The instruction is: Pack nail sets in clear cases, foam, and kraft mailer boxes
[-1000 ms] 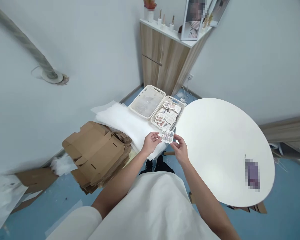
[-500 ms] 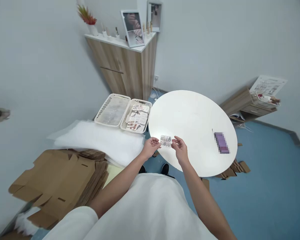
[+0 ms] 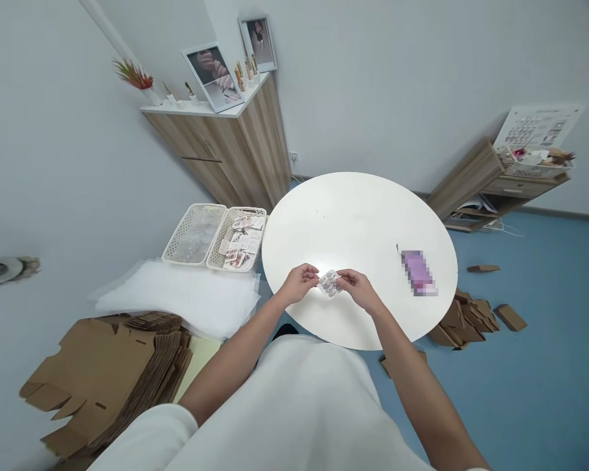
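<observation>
Between my hands is a small clear pack of press-on nails (image 3: pixel 330 283), tilted, above the near edge of the round white table (image 3: pixel 358 216). My right hand (image 3: pixel 359 289) pinches its right side with thumb and fingers, covering that corner. My left hand (image 3: pixel 300 284) has its fingertips closed at the pack's left edge. To the left, a white basket (image 3: pixel 212 260) holds several similar nail packs and cards (image 3: pixel 243 242). Beside it stands another white basket (image 3: pixel 165 252) with clear plastic inside.
A purple pixelated item (image 3: pixel 419 271) lies on the table's right side. White foam sheets (image 3: pixel 181 294) and flattened cardboard boxes (image 3: pixel 98 373) are stacked at left. Small cardboard boxes (image 3: pixel 464 320) lie on the floor at right. A wooden cabinet (image 3: pixel 226 150) stands behind the baskets.
My view has shifted right, towards the table. The nail pack has turned from lying level to a tilted angle, and my right hand has moved further over its right side.
</observation>
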{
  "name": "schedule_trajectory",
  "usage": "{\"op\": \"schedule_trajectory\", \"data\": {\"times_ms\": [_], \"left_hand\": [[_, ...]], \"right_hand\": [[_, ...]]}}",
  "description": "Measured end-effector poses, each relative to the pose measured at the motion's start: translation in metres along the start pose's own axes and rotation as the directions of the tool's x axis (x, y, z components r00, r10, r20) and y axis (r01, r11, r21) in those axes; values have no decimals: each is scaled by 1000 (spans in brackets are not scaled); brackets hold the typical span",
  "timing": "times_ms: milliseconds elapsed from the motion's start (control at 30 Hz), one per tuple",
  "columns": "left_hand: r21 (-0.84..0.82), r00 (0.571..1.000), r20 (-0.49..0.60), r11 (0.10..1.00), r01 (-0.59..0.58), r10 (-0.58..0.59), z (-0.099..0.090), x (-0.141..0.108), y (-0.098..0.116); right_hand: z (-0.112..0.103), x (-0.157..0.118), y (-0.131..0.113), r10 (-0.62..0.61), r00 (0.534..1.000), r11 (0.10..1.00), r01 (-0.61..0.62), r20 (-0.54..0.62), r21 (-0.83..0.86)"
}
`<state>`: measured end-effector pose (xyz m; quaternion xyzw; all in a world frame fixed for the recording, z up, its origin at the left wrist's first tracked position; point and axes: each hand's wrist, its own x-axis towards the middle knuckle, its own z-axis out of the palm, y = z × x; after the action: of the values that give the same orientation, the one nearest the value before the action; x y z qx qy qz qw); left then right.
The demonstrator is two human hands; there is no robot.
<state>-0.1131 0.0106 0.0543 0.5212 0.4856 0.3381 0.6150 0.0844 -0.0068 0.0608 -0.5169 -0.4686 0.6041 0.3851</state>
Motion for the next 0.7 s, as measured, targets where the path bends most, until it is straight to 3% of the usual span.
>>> {"op": "schedule_trajectory", "data": {"times_ms": [67,133,267,333,467,600,700], "left_hand": [[40,1000,29,999,5,-7,10,6,2],[43,1000,-11,999,11,-10,20,10,4],[-4,984,-169,999,48,-48,39,8,1],[-14,982,-163,995,97,-97,45,2,-3],[-15,984,-90,988,151,-152,51,-7,-12],[-54,988,-96,991,119,-124,53,-5,-16],[-69,990,-82,992,106,-112,49,-3,-15]], "right_hand": [[-11,0,1,13,999,1000,-12,49,-22],[-19,0,3,19,998,1000,-18,67,-15],[-25,-4,16,9,998,991,-1,-58,135],[-24,-8,25,47,992,972,-17,-120,235],[-14,-17,42,116,987,926,-66,-113,371],[-8,-24,50,106,991,937,-72,-81,341],[-14,-26,50,28,994,975,-4,-103,224]]}}
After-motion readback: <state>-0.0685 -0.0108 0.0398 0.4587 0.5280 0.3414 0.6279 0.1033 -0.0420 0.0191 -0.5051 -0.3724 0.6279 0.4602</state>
